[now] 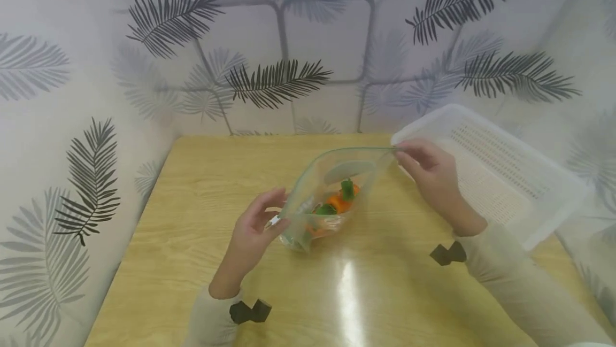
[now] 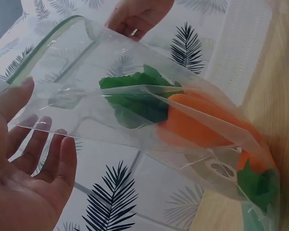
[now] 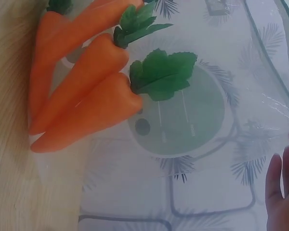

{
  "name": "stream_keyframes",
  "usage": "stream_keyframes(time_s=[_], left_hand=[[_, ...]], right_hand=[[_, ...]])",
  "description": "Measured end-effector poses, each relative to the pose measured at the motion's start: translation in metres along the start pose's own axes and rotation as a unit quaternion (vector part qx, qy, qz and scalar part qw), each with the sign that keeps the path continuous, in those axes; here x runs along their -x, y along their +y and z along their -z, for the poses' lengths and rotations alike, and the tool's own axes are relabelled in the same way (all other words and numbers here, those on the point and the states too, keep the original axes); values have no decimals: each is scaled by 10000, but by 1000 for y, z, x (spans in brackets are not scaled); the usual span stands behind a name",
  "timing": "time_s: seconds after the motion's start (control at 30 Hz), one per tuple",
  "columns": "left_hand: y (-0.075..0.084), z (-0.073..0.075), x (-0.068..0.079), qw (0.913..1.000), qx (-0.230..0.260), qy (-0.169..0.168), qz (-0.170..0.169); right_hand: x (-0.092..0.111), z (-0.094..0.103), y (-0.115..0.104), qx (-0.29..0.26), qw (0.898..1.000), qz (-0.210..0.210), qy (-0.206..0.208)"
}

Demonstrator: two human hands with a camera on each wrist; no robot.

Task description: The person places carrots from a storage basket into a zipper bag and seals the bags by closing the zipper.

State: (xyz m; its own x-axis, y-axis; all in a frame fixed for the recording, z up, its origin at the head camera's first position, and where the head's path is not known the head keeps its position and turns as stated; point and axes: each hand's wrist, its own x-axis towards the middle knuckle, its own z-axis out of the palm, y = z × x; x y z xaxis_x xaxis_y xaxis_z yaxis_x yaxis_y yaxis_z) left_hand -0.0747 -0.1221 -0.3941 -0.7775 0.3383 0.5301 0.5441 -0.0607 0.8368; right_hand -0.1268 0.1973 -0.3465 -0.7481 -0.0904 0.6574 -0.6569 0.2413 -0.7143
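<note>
A clear zip bag (image 1: 337, 149) with a green-edged mouth is stretched between both hands over the wooden table. My left hand (image 1: 257, 229) pinches one end of the mouth, thumb in front and fingertips behind the plastic in the left wrist view. At the opposite end, my right hand (image 1: 433, 176) grips the other corner between thumb and fingers. Several orange carrots (image 3: 86, 115) with green leafy tops lie inside, low in the bag near the tabletop. A pale green round print (image 3: 192, 118) marks the bag's side. The mouth gapes between the hands.
A white perforated plastic basket (image 1: 548, 176) stands at the right, just beyond my right hand. The wooden table (image 1: 192, 176) ends at the back against a wall covering (image 1: 327, 42) with a leaf pattern.
</note>
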Motion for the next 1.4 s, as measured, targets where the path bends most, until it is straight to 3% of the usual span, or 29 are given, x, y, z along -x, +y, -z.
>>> stream_keyframes(time_s=[0.07,0.2,0.4,0.53,0.7,0.87,1.0,1.2,1.4], left_hand=[[-1,1,1,9988,-252,399,100],[1,8,-3,9937,-274,1058,252],[14,18,-20,9888,-137,1484,122],[27,22,-30,9882,-179,1521,-88],[38,25,-39,9879,-58,1550,-89],[37,25,-42,9898,343,1385,-9],[31,25,-43,9885,452,1445,-26],[27,24,-44,9884,600,1394,6],[25,21,-45,9856,800,1486,87]], right_hand=[[-1,1,-1,1,10000,68,-9],[-4,6,-4,-26,9998,169,62],[-7,9,-12,-780,9957,452,214],[-9,9,-20,-1402,9875,697,201],[-11,15,-29,-1715,9820,743,256],[-11,23,-34,-1914,9795,541,326],[-9,28,-33,-1988,9787,409,302],[-8,34,-35,-1685,9857,39,6],[-8,39,-39,-871,9939,-559,-370]])
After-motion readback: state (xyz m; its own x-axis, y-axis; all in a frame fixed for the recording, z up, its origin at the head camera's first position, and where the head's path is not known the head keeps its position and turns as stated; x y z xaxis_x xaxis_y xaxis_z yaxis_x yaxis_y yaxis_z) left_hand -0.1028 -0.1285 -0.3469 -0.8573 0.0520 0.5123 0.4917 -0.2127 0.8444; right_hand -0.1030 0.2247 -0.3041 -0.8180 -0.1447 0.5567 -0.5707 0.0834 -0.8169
